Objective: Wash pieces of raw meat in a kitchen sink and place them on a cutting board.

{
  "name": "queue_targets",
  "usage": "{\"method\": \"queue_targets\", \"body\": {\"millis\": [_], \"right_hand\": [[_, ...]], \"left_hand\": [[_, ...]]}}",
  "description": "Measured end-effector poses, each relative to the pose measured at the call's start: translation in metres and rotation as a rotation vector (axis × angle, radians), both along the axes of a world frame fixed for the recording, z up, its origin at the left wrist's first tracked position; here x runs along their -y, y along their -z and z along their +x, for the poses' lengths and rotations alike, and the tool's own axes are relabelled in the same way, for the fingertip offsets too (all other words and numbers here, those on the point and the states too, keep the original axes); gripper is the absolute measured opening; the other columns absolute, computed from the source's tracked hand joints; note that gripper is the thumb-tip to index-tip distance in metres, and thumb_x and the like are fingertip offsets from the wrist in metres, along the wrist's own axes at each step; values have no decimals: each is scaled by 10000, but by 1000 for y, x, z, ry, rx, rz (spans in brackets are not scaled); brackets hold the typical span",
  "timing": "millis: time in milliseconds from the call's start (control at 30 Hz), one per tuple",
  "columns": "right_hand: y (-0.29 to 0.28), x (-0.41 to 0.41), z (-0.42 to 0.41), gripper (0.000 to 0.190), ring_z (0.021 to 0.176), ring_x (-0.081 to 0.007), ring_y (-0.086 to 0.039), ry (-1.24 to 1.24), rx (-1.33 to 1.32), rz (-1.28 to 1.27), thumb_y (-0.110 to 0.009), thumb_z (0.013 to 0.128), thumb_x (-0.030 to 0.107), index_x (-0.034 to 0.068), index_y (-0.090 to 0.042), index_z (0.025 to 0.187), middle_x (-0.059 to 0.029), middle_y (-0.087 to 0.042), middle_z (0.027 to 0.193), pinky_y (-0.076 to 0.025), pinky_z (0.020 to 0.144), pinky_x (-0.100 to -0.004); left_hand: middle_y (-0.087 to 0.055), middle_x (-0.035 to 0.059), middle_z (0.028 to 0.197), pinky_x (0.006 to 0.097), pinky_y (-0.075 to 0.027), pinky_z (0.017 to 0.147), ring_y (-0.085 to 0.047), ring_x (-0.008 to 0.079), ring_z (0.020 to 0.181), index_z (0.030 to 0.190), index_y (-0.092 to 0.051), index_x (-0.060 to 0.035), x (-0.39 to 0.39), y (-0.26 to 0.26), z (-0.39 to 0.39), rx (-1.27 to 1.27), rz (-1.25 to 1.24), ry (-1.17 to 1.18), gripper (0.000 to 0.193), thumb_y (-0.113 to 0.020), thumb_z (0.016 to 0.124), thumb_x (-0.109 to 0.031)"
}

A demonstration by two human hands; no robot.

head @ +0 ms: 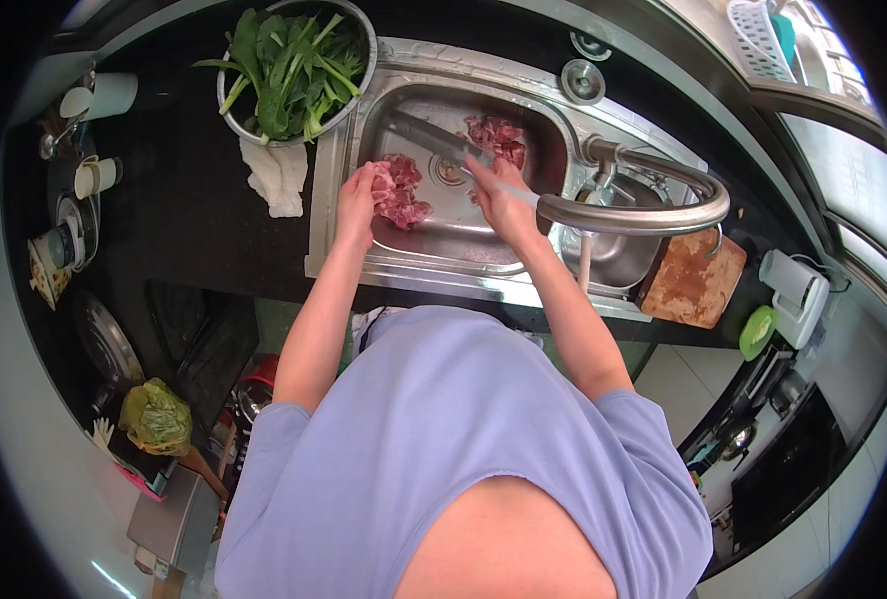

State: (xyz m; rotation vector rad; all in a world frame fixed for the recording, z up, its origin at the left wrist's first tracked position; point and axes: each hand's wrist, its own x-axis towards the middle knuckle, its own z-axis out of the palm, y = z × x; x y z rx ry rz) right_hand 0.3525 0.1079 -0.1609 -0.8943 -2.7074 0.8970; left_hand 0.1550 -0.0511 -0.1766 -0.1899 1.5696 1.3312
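A large steel sink basin (pixel 451 239) lies before me. My left hand (pixel 356 204) grips a raw meat piece (pixel 382 183) at the basin's left side. Further raw meat pieces (pixel 407 202) hang or lie just right of its fingers; whether they are joined to the held piece, I cannot tell. My right hand (pixel 505 196) is closed around the handle of a broad-bladed kitchen knife (pixel 432 137), whose blade extends up and left above the drain. Beyond the knife, more raw meat (pixel 497 135) rests at the back right of the basin. The right palm is partly hidden.
A curved steel faucet (pixel 638 219) arches beside my right hand, over a smaller basin (pixel 616 262). A wooden cutting board (pixel 694 281) is at the right. Leafy greens (pixel 286 75) fill a metal bowl (pixel 372 64) at back left, near a white cloth (pixel 277 180). Sink strainers (pixel 583 81) sit behind.
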Motion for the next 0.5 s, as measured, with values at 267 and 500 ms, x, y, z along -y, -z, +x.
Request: {"method": "queue_targets", "body": {"millis": [267,500], "right_hand": [[-40,28,76,469,892,-299,-572,33,381,332,-556,802,36,116,-611,1261,-128,-569,920,-499,749,-415],[-119,35,175,421,908,-313,-575,349,515,179,-555,821,-34,79,-640,1216,-143,-565,933,-512,738,-430]], "left_hand": [[-627,0,930,246,-490,708,-600,95,827,1229,-587,-76,-77,2,61,44,200,56,289,-586,975,-214],[-615,13,776,243,-483,627,-584,99,678,1042,-616,-31,-142,17,124,72,335,166,183,-631,941,-183]]}}
